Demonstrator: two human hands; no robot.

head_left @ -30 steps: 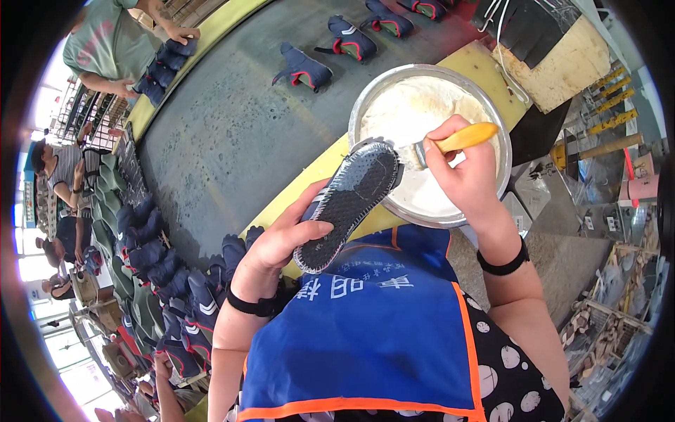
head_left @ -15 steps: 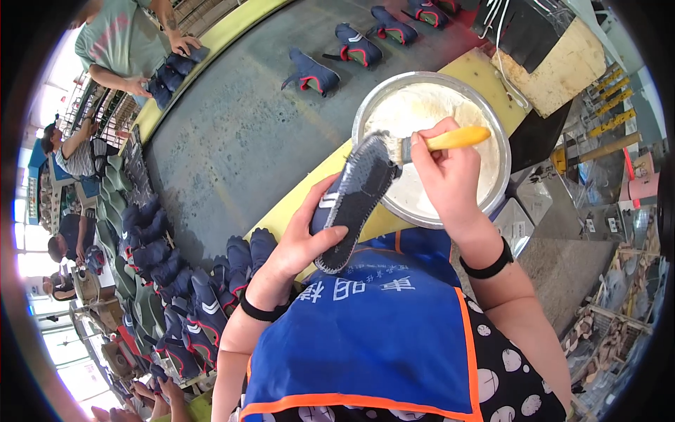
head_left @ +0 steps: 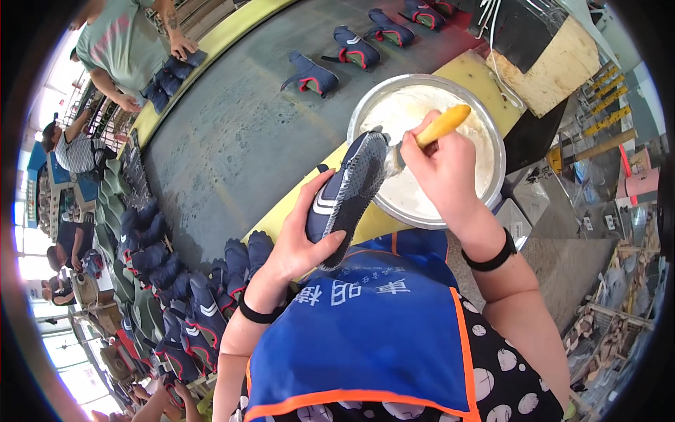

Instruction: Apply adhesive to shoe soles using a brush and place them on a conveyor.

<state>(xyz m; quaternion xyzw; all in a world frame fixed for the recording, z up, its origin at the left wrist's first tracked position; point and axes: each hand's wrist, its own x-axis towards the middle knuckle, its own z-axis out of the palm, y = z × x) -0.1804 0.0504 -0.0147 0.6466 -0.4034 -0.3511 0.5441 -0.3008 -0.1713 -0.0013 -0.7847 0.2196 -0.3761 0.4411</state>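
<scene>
The metal basin [head_left: 500, 156], round-rimmed, contains white paste [head_left: 416, 197]. The shoe [head_left: 355, 186], navy fabric with a stitch-edged dark sole, is tilted at the basin's left rim. The left hand [head_left: 299, 243] clasps it, thumb on the sole; the right hand [head_left: 446, 172], above the basin, pinches the yellow-handled brush [head_left: 444, 124], bristles at the sole edge. Gray bench [head_left: 211, 148] extends left of the basin. Pale characters mark the blue apron [head_left: 351, 344] on the basin's near side.

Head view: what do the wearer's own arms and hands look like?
Left hand and right hand both ungloved, five-fingered. A black band circles the left arm near the wrist, a similar dark band the right. No sleeves or cables show below the elbows.
</scene>
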